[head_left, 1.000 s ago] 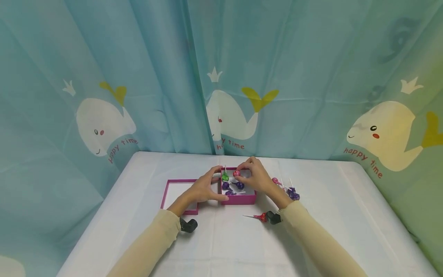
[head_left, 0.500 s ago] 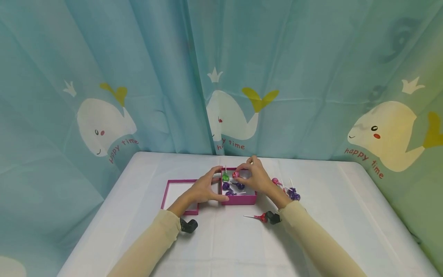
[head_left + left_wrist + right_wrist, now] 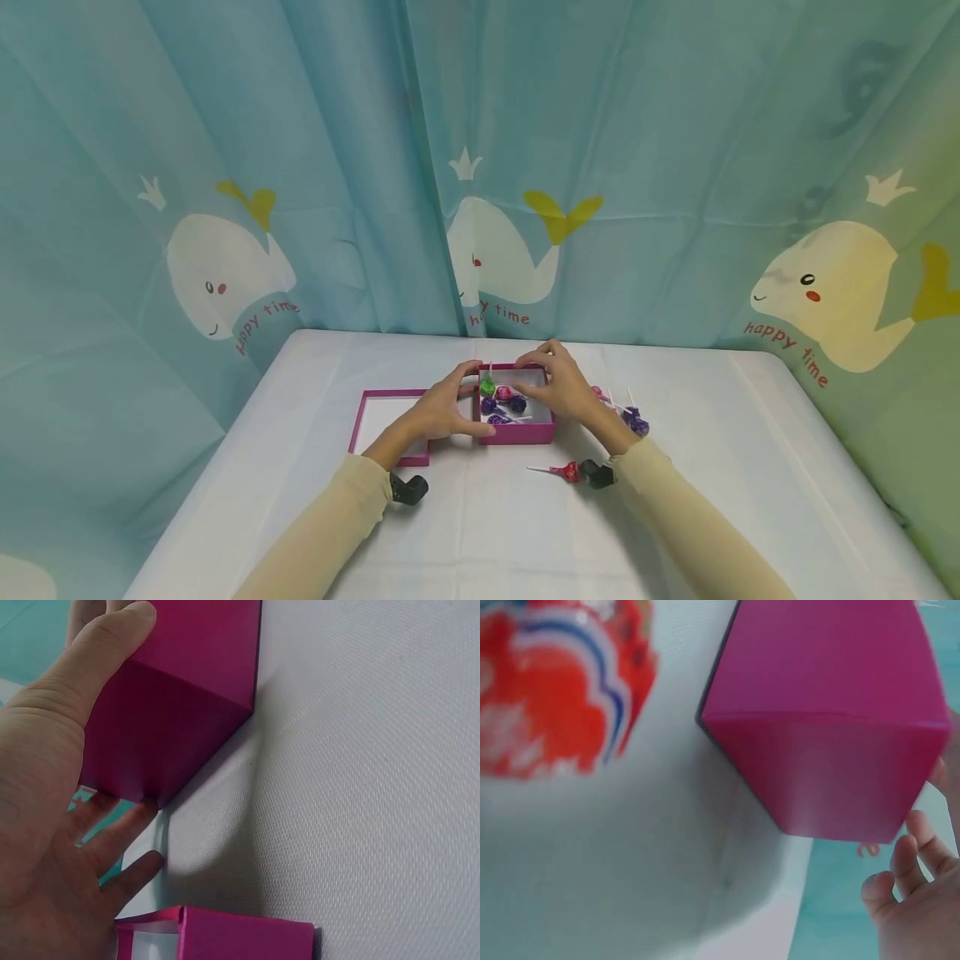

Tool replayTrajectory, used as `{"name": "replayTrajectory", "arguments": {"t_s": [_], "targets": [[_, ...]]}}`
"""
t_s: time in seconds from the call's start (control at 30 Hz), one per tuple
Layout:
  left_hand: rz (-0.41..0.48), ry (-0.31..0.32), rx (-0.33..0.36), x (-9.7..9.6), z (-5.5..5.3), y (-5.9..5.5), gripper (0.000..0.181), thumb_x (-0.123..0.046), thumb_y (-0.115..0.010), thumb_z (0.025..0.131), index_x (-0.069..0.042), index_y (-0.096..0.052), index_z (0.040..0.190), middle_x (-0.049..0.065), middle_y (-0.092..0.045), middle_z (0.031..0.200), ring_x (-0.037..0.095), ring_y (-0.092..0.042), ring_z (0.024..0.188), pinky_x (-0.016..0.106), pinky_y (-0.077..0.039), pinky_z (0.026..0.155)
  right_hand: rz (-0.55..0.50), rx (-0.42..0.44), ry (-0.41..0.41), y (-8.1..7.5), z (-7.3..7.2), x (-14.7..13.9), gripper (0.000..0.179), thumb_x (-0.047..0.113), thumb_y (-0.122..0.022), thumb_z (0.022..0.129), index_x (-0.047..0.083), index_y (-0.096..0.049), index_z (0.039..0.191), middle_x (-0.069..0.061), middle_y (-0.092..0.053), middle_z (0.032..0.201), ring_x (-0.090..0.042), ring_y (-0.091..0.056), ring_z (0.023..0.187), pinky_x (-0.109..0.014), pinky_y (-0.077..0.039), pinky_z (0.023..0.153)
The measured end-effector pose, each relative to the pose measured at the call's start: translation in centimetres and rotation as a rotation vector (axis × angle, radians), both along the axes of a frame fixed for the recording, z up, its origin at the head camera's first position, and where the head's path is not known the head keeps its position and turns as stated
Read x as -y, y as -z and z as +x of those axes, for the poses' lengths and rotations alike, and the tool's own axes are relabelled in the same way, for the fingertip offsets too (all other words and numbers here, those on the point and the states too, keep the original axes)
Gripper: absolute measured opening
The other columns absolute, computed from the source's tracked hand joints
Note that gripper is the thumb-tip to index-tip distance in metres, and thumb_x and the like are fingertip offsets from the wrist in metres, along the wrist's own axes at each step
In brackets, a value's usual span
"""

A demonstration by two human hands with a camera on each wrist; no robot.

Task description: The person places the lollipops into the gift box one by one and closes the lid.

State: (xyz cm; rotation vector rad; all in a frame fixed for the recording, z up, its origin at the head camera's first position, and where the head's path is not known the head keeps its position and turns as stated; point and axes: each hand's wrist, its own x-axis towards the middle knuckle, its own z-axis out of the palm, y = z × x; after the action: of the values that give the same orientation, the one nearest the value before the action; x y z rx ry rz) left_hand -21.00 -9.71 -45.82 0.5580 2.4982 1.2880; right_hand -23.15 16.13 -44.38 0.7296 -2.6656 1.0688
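Note:
A magenta open-topped box (image 3: 517,434) stands on the table. My left hand (image 3: 442,408) grips it at the left, thumb at the front corner and fingers along the side, as the left wrist view (image 3: 45,795) also shows. Inside lie a green lollipop (image 3: 488,387), a pink lollipop (image 3: 503,392) and several purple lollipops (image 3: 517,404). Over the box's right side is my right hand (image 3: 558,383), thumb and forefinger apart with nothing between them. In the right wrist view, its fingers (image 3: 904,874) are beside the box's lower edge.
Left of the box lies its magenta-rimmed lid (image 3: 358,421), partly behind the left hand. A red lollipop (image 3: 572,472) rests in front of the box, near the right wrist's black camera (image 3: 597,474). More lollipops (image 3: 636,422) lie to the right. A whale-print curtain (image 3: 360,167) hangs behind.
My right hand has let go of the pink lollipop, which now lies in the box beside the green one. The left hand has stayed at the box.

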Motion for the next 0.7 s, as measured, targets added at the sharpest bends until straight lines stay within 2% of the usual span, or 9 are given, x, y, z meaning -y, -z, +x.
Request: {"name": "replayTrajectory", "arguments": {"t_s": [0.23,0.4,0.53,0.7], "targets": [[-0.013,-0.007,0.002,0.1,0.0,0.0,0.116,-0.046,-0.094,0.071,-0.024,-0.025,0.162,0.002,-0.030,0.167,0.028,-0.046,0.144,0.058,-0.034,0.117,-0.006,-0.003,-0.005,-1.5,0.9,-1.8,0.029,0.022,-0.083,0.089,0.013,-0.075,0.115,-0.009,-0.062,0.108,-0.021,-0.052,0.085,-0.034,-0.045,0.069],[-0.025,-0.008,-0.012,0.2,-0.1,0.2,0.116,-0.045,-0.095,0.071,-0.025,-0.025,0.161,0.002,-0.031,0.167,0.027,-0.047,0.143,0.058,-0.033,0.118,-0.010,-0.031,-0.011,-2.3,2.2,-3.5,0.030,0.021,-0.083,0.088,0.012,-0.075,0.116,-0.007,-0.066,0.104,-0.020,-0.056,0.082,-0.032,-0.045,0.063],[-0.025,-0.001,-0.012,0.2,-0.1,0.3,0.116,-0.045,-0.095,0.070,-0.026,-0.025,0.161,0.003,-0.032,0.166,0.026,-0.047,0.143,0.058,-0.031,0.119,-0.021,-0.031,-0.023,-2.2,3.7,-5.0,0.033,0.018,-0.084,0.087,0.009,-0.074,0.116,-0.004,-0.066,0.099,-0.022,-0.059,0.078,-0.033,-0.049,0.062],[-0.012,0.004,-0.019,0.1,-0.2,0.2,0.116,-0.044,-0.095,0.071,-0.024,-0.025,0.162,0.003,-0.030,0.167,0.026,-0.047,0.143,0.057,-0.031,0.119,-0.023,-0.032,-0.039,-1.8,5.7,-6.5,0.033,0.015,-0.086,0.085,0.012,-0.074,0.116,-0.002,-0.067,0.096,-0.021,-0.060,0.074,-0.031,-0.051,0.062]]}}
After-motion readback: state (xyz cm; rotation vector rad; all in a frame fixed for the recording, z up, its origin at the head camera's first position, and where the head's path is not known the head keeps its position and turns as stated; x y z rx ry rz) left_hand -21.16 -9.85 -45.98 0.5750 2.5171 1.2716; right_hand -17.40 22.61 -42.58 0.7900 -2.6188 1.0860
